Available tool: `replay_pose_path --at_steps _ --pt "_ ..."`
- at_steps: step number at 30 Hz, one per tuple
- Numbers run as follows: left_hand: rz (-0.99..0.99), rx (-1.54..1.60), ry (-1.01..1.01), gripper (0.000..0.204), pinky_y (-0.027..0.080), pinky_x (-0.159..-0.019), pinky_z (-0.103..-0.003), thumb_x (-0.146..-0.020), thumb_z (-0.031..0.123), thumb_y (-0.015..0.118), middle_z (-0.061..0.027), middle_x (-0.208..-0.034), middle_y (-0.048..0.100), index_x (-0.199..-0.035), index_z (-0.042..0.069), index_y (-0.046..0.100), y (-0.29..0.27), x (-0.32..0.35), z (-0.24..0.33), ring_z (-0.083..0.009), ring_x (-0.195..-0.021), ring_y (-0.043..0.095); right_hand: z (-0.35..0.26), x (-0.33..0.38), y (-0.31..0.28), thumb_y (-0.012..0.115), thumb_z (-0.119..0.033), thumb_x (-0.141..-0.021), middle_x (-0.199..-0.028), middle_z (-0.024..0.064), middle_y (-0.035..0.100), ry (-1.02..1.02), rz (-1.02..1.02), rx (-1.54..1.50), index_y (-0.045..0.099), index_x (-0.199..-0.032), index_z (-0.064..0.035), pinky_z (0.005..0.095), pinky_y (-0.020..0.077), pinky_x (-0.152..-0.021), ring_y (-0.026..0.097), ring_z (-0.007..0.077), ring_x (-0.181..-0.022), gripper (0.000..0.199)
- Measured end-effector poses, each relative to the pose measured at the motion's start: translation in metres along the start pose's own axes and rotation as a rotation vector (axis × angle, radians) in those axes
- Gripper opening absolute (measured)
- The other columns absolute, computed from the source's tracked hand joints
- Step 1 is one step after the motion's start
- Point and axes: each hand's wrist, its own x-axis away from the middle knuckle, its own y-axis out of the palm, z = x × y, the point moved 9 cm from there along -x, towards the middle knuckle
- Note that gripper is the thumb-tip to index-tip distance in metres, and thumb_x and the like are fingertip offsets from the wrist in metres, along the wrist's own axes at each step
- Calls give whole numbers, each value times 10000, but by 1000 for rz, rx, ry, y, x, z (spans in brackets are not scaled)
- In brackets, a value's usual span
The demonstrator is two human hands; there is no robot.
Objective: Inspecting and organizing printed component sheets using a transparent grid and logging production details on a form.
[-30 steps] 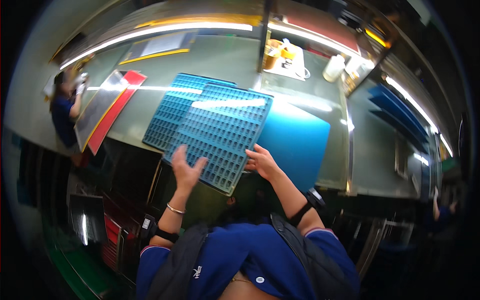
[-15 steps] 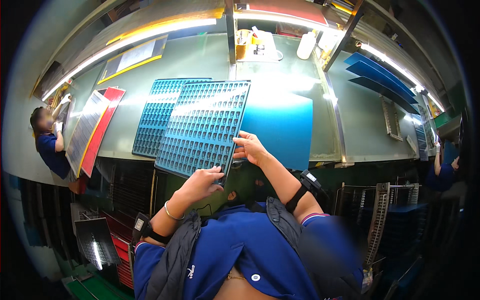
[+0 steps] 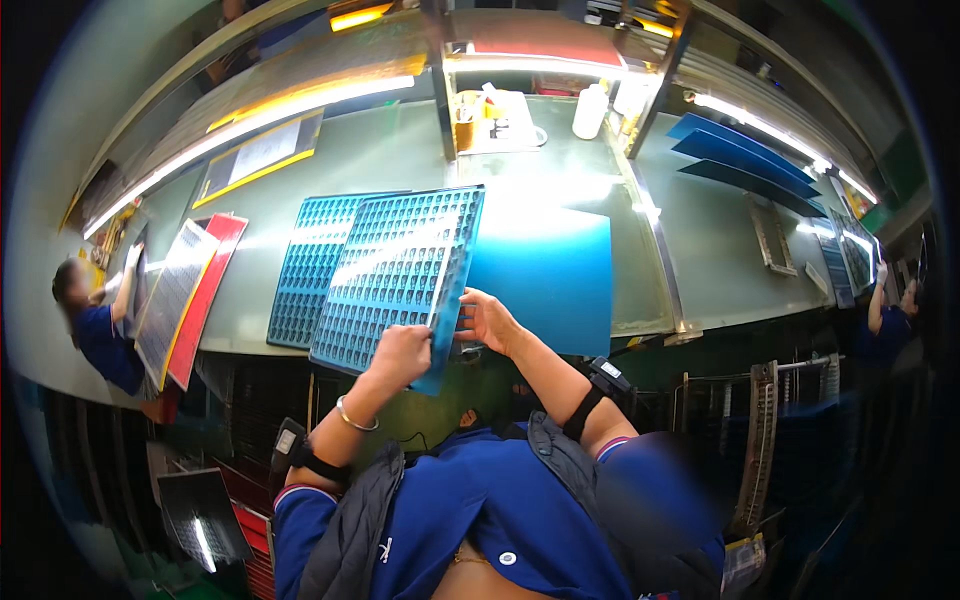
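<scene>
Left hand: Here we were, our left hand (image 3: 403, 355) closed up tight, by its look pinching the grid-patterned blue panel (image 3: 395, 270) near its front right corner
Right hand: Our right hand (image 3: 487, 322) was right there at the panel's right edge, fingers loosely bent; gripping or just steadying, we could not tell
Grid-patterned panel: We had it askew at the front of the bench (image 3: 640, 290), near corner jutting past the edge, overlapping a second grid-patterned panel (image 3: 305, 270) on its left, a plain blue sheet (image 3: 545, 280) on its right
Right edge: We saw a plain blue band there, separate layer or panel side unclear
Handling: This, we judged, called for both hands moving evenly, fingers on the rim, no bending, no scraping the panel beneath
White bottle: Back on the bench we had it upright (image 3: 590, 110), opaque, contents hidden
Brown cup: We spotted it (image 3: 465, 128) on a white mat (image 3: 520, 115) beside small dark pieces, its inside too small to read
Slotted rack: Down right it stood (image 3: 757, 450), its load lost to us in shadow
</scene>
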Motion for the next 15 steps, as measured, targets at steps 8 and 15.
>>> replay_pose_path --at_steps 8,15 --pt "-182 738 -432 205 557 -567 -295 -865 96 617 -137 -851 677 -1012 -47 631 -68 -33 -46 -194 -656 665 -90 21 -11 659 -60 -761 -865 72 631 -338 217 401 582 -1105 -32 328 500 -588 604 156 -777 354" --pt "-42 975 -406 97 450 -490 -207 -871 130 647 -5 -705 604 -864 36 624 -75 -81 -168 -65 -529 516 -180 363 -80 656 -27 -803 -1022 126 646 -731 587 332 577 -1175 0 322 532 -753 645 199 -880 381"
